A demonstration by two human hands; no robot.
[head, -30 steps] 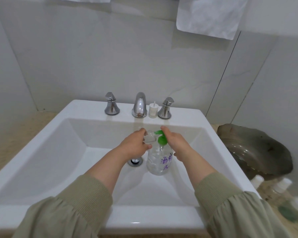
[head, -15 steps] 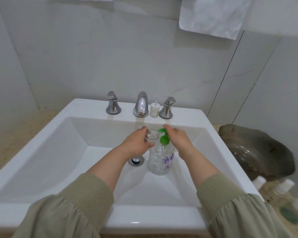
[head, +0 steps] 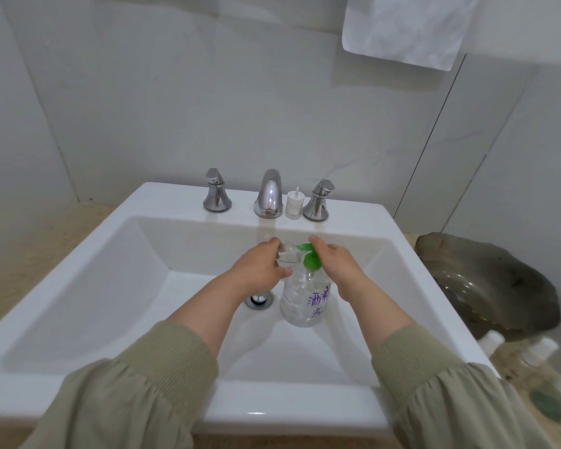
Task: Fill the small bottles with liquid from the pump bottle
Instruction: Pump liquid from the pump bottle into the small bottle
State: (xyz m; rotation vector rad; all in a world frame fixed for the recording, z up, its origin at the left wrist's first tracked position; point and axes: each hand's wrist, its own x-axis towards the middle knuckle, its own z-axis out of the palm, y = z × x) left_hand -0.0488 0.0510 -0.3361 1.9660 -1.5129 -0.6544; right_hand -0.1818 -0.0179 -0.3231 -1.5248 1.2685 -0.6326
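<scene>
A clear pump bottle [head: 302,299] with a green pump head [head: 311,258] and purple writing stands inside the white sink [head: 78,286]. My right hand [head: 336,265] rests on top of the pump head, fingers laid over it. My left hand [head: 259,268] grips a small clear bottle [head: 287,254] and holds it under the green nozzle. On the sink's back ledge a small white cap with a spray tube [head: 294,205] stands between the tap and the right handle.
The chrome tap [head: 268,197] and two handles [head: 217,195] line the back ledge. The drain [head: 258,299] lies left of the pump bottle. A dark shell-shaped dish [head: 489,286] and several small white-capped bottles [head: 531,354] sit on the counter at right. A white towel [head: 402,27] hangs above.
Both hands and the bottles keep the same position at the pump; only the camera view shifts slightly.
</scene>
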